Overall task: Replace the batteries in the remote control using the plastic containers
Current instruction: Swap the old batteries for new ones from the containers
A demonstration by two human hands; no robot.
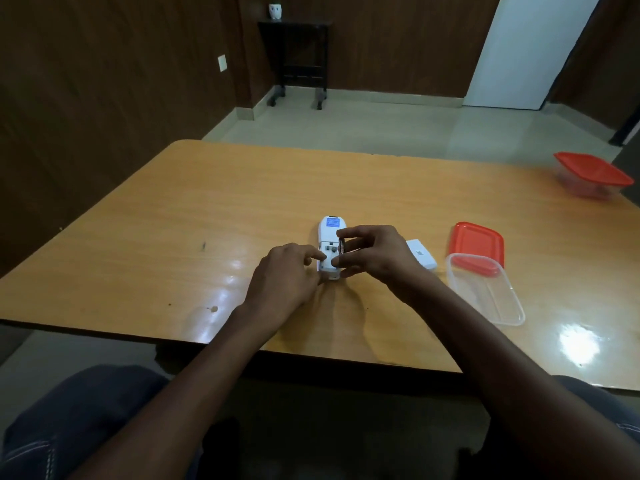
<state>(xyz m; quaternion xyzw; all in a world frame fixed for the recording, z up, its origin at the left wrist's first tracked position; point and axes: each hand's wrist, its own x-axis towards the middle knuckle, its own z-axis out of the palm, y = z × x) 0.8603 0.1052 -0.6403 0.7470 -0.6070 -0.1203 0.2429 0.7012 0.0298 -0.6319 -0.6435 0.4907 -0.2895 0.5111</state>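
Note:
A white remote control (pixel 330 227) lies face down in the middle of the wooden table (pixel 173 216), its battery compartment open. My left hand (pixel 282 282) steadies the remote's near end with its fingertips. My right hand (pixel 372 252) pinches a battery (pixel 343 244) between thumb and fingers just above the compartment's right side. The white battery cover (pixel 421 255) lies on the table to the right of my right hand. Further right stands an open clear plastic container (pixel 485 294), with its red lid (pixel 478 242) behind it.
A second clear container with a red lid on it (pixel 592 173) stands at the table's far right edge. The near table edge runs just under my forearms. Beyond the table are tiled floor, a dark side table (pixel 298 60) and a white door (pixel 530 50).

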